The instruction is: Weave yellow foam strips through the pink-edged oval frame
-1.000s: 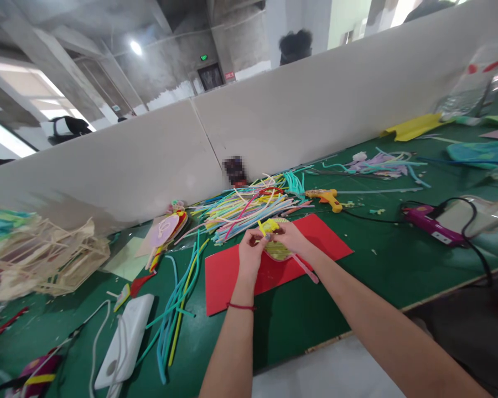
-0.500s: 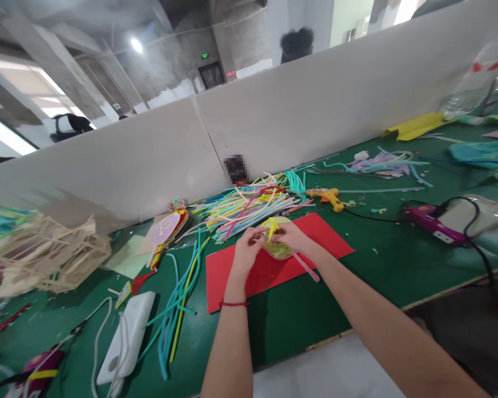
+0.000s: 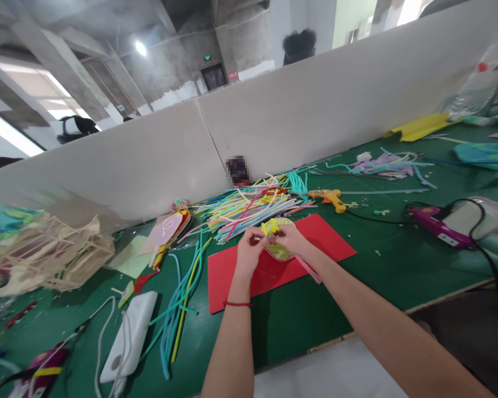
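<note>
Both my hands meet above a red sheet on the green table. My left hand pinches one end of a small yellow pipe-cleaner piece. My right hand has its fingers closed on the same yellow piece, just over a round yellow-green fan-like piece with a pink handle. A red cord circles my left wrist.
A heap of coloured pipe cleaners lies behind the red sheet. A yellow glue gun and a purple glue gun with a black cable sit to the right. A white power strip and wooden frames are on the left. A white partition backs the table.
My hands stay in the same place; the fingers have shifted slightly on the yellow piece. The view has drifted a little.
</note>
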Tool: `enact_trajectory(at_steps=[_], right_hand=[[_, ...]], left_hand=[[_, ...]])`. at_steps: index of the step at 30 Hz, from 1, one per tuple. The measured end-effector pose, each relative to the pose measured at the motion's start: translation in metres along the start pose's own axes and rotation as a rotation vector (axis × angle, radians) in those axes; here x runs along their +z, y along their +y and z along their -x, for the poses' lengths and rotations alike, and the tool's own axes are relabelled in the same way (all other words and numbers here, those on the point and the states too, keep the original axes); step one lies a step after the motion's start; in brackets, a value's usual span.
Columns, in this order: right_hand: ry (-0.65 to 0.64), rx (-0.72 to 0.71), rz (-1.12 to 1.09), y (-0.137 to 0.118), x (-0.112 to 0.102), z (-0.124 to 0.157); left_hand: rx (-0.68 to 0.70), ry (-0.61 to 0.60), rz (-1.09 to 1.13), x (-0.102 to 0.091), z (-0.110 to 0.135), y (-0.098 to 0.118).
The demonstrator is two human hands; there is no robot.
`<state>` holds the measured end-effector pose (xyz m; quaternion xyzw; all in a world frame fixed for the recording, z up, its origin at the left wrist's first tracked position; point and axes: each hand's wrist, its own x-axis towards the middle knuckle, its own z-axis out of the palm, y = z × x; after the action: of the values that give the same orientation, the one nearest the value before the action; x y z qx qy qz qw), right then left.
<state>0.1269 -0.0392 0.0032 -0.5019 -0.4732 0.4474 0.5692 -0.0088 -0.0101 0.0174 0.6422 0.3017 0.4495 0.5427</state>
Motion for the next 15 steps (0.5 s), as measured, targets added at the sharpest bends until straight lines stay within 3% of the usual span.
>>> enact_trajectory(at_steps=[9, 15], right_hand=[[0.082, -0.016, -0.025, 0.014, 0.001, -0.004], [0.115, -0.011, -0.125, 0.007, 0.009, 0.001]], left_hand=[[0.021, 0.152, -0.048, 0.014, 0.004, -0.003], [0.049, 0.308, -0.104, 0.023, 0.009, 0.0]])
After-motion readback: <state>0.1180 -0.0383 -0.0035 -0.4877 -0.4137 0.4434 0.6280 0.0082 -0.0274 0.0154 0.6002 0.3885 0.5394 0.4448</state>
